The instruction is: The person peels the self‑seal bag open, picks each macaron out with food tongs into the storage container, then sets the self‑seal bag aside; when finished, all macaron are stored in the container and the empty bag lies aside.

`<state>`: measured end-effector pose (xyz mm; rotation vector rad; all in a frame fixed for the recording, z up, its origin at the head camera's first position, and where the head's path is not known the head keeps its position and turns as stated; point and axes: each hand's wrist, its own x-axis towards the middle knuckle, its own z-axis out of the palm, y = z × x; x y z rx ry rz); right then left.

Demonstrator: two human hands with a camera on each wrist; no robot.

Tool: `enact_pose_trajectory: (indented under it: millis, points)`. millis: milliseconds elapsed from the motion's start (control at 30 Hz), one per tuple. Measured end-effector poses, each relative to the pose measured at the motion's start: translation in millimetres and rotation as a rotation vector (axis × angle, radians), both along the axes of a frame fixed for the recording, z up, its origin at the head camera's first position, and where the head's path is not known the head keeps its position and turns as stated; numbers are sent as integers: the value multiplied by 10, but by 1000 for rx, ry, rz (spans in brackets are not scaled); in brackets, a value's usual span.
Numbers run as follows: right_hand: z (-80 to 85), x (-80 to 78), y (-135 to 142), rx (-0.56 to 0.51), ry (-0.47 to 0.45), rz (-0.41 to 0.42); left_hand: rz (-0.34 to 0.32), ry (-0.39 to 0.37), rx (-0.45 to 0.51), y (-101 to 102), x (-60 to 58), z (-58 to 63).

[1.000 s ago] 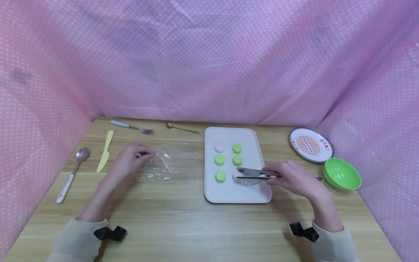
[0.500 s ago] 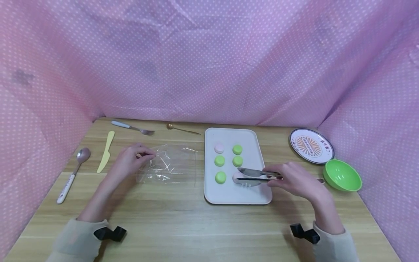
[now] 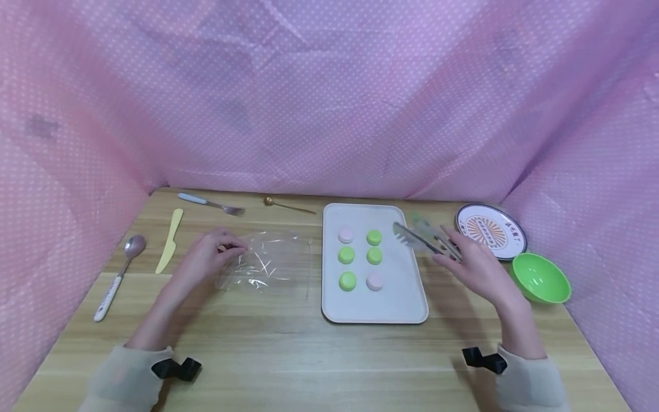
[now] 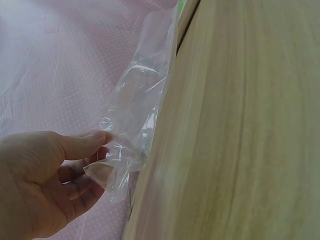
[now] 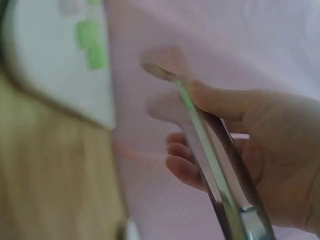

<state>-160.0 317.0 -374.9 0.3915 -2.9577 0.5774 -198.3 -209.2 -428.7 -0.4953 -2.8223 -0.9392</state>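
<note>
In the head view, my left hand [image 3: 208,258] pinches the edge of a clear plastic bag [image 3: 273,260] between thumb and fingers. The left wrist view shows the bag [image 4: 135,100] standing out from that hand [image 4: 40,175]. Over the right edge of the white tray [image 3: 396,306], my right hand [image 3: 476,266] grips metal food tongs [image 3: 419,237] with their tips spread apart. Motion blurs the tongs [image 5: 215,160] in the right wrist view; nothing is seen between their tips. On the tray lie several green macarons [image 3: 347,281] and two pale pink macarons [image 3: 374,281].
A spoon [image 3: 120,272], a yellow knife [image 3: 170,243] and a fork [image 3: 211,203] lie at the left. Behind the bag is a small gold spoon [image 3: 288,205]. At the right are a patterned plate [image 3: 489,232] and a green bowl [image 3: 540,279]. Pink cloth hangs around the table.
My right hand has lifted the tongs off the near pale pink macaron, up and to the right, and their tips have spread. That macaron stays on the tray. The left hand keeps its hold.
</note>
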Motion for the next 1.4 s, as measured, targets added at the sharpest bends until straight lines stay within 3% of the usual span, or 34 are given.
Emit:
enact_pose_trajectory:
  millis: [167,467,767,967,1167,1400]
  points:
    - [-216,-161,133,-38,-25,-83,2,-17,1,-36,11,-33]
    - [-465,-360,177,31,-160,-117,-40,20,-46,-13,-32,-90]
    - [-527,-431,88,71,-283,-157,-32,26,-47,20,-33,-133]
    - [-580,-439,72,95,-273,-140,-34,63,-53,46,-40,-183]
    - [-605,-424,83,109,-259,-140,-22,35,-72,61,-12,-200]
    - [-518,-424,121,118,-257,-128,-5,46,-88,92,-3,-218]
